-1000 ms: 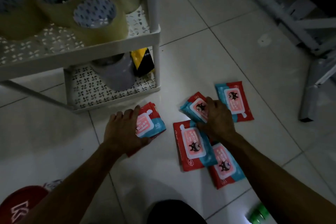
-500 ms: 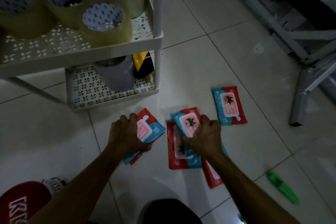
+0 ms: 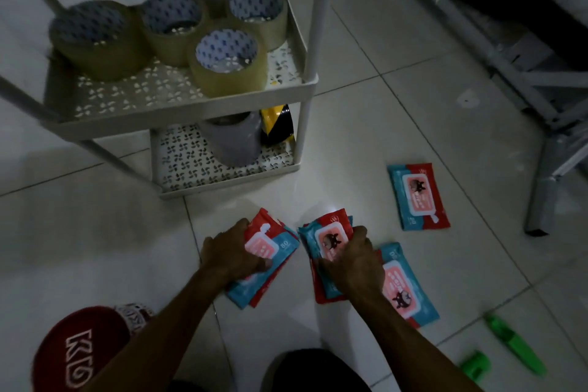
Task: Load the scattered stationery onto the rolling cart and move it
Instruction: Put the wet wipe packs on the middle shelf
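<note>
Red and blue wipe packs lie on the tiled floor in front of the white rolling cart [image 3: 178, 111]. My left hand [image 3: 230, 256] grips a small stack of packs [image 3: 270, 245] by its left side. My right hand [image 3: 353, 264] grips another stack of packs [image 3: 327, 232] from above. One more pack [image 3: 404, 293] lies partly under my right wrist. A single pack [image 3: 418, 196] lies apart to the right. Several brown tape rolls [image 3: 227, 64] stand on the cart's upper shelf. A grey roll [image 3: 232, 141] and a yellow-black roll [image 3: 276, 126] sit on the lower shelf.
Two green plastic objects [image 3: 512, 347] lie on the floor at the lower right. A red item with white letters [image 3: 79, 350] sits at the lower left. Grey metal frame legs [image 3: 541, 188] stand at the right.
My right hand has gathered packs into a stack and pulled it nearer. My left hand holds its stack slightly closer to me. The view has tilted up, showing more of the cart.
</note>
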